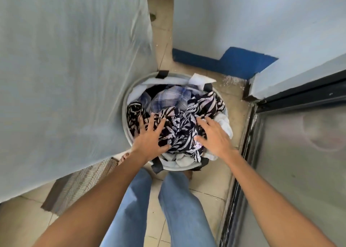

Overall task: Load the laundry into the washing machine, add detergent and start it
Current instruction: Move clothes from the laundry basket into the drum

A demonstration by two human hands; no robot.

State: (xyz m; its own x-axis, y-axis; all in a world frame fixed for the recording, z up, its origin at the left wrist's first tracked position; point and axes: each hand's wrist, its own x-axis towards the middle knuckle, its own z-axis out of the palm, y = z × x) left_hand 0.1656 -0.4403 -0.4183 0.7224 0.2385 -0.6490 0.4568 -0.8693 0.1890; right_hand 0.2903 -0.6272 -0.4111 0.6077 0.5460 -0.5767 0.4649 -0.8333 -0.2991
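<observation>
A round grey laundry basket (124, 115) stands on the floor in front of my feet, full of clothes. On top lies a dark blue and white leaf-patterned garment (181, 130); a blue checked shirt (168, 98) shows behind it, and white pieces hang at the rim. My left hand (149, 136) hovers over the left of the pile with fingers spread, touching or nearly touching the patterned cloth. My right hand (213, 134) reaches over the right side, fingers straight and spread. Neither hand holds anything. A large appliance wrapped in clear plastic (71, 78) fills the left; whether it is the washing machine I cannot tell.
A white wall with a blue base strip (224, 61) stands behind the basket. A dark-framed glass door (299, 153) runs along the right. A woven mat (78, 183) lies on the beige tiles at my left foot. My jeans-clad legs are below the basket.
</observation>
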